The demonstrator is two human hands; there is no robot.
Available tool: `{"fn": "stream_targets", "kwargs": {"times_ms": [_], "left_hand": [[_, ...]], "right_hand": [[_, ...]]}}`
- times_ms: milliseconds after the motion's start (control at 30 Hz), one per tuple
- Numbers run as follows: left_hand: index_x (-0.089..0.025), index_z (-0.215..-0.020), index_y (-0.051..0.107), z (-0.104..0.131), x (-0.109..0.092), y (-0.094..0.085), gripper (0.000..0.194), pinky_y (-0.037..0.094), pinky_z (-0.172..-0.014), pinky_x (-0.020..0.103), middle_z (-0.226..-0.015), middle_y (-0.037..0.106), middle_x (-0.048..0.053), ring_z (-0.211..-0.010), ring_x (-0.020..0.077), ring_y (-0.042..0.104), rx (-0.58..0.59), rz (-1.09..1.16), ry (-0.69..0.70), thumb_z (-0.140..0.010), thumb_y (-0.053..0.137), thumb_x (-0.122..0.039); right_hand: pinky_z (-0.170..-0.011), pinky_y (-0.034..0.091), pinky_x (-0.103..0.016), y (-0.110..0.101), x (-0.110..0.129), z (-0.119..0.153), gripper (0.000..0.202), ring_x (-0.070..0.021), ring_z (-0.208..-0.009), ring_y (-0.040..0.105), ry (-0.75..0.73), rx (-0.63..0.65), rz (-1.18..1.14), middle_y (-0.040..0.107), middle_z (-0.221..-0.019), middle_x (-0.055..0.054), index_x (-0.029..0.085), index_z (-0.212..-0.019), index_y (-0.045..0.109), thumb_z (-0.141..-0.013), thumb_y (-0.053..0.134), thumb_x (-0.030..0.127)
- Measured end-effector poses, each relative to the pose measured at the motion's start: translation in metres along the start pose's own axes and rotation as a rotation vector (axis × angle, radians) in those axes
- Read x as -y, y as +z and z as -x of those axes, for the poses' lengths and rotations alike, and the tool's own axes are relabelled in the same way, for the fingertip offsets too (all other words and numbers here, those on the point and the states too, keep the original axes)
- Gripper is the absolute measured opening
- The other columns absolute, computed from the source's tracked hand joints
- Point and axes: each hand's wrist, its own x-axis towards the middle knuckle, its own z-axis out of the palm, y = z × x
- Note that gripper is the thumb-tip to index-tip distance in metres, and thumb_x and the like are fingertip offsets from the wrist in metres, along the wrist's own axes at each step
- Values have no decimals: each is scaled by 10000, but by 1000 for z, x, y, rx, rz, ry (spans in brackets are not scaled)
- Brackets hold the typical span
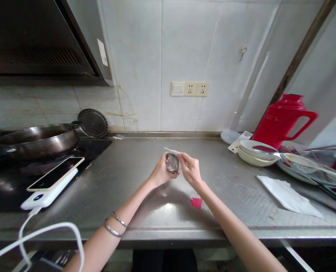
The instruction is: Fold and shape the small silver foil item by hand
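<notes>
Both hands, left (160, 173) and right (191, 170), pinch a small clear packet (172, 163) above the counter (133, 177); its contents are unclear. A phone (56, 173) lies at 9 o'clock.

I hold a small clear-wrapped dark packet (172, 163) between left hand (160, 173) and right hand (191, 170) above the steel counter (145, 196).

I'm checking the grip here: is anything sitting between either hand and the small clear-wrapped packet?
Nothing visible does. The left hand and right hand both hold the small wrapped packet directly, fingers on its sides, above the steel counter. The red scrap lies below, apart from them.
</notes>
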Motion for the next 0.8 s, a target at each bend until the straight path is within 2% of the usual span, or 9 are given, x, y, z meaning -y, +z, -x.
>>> {"fn": "stream_targets", "kwargs": {"times_ms": [100, 233, 333, 467, 533, 600, 733, 800], "left_hand": [[-201, -1206, 375, -1, 2, 0, 761, 474, -840, 340, -1095, 609, 82, -957, 214, 613, -37, -23, -13, -559, 775, -224], [-181, -1177, 376, -6, 0, -6, 729, 482, -747, 294, -1010, 628, 66, -839, 183, 626, -82, -5, -81, -571, 776, -245], [-180, -1169, 384, -9, -1, -12, 728, 476, -742, 286, -992, 624, 60, -838, 183, 619, -125, -1, -99, -561, 781, -239], [-194, -1180, 370, -10, 2, -12, 751, 473, -786, 296, -1073, 593, 70, -904, 186, 602, -123, 10, -51, -558, 787, -247], [-202, -1187, 368, -8, 3, -9, 763, 472, -796, 304, -1083, 587, 67, -904, 184, 594, -101, -12, -35, -549, 786, -222], [-203, -1184, 380, -7, 4, -7, 772, 469, -799, 311, -1099, 578, 72, -914, 190, 586, -92, -56, -13, -528, 786, -193], [-183, -1132, 412, -7, 4, -4, 682, 474, -744, 308, -1033, 593, 69, -868, 192, 594, -87, -86, 21, -545, 759, -200], [-175, -1091, 429, -7, 4, -4, 626, 476, -698, 300, -970, 606, 55, -814, 184, 598, -90, -97, 22, -552, 745, -208]], "right_hand": [[-822, 528, -298, 3, 5, 8, 284, -204, -968, 671, -78, 2, -26, 707, -1075, -44, 256, -1066, 672, -923, 428, 281], [-949, 490, -338, 6, 12, 20, 315, -206, -1131, 599, -193, 46, -48, 652, -1196, -54, 263, -1137, 635, -926, 408, 208], [-960, 485, -353, 5, 19, 19, 315, -204, -1141, 591, -221, 49, -52, 650, -1195, -57, 264, -1127, 635, -931, 397, 197], [-899, 509, -366, -1, 24, -4, 266, -215, -1091, 609, -200, -112, 10, 700, -1064, -60, 257, -1021, 676, -928, 431, 215], [-905, 498, -376, -3, 21, -20, 249, -223, -1097, 591, -242, -144, 63, 709, -1029, -63, 247, -995, 686, -919, 452, 216], [-885, 500, -359, -2, 16, -33, 238, -222, -1047, 608, -299, -73, 120, 716, -989, -66, 233, -956, 696, -909, 464, 213], [-696, 515, -264, 2, 8, -42, 246, -178, -768, 674, -332, 195, 222, 726, -843, -61, 206, -930, 701, -898, 458, 187], [-654, 508, -246, 3, 9, -40, 243, -170, -702, 678, -328, 236, 224, 728, -792, -60, 189, -913, 703, -892, 461, 178]]}}
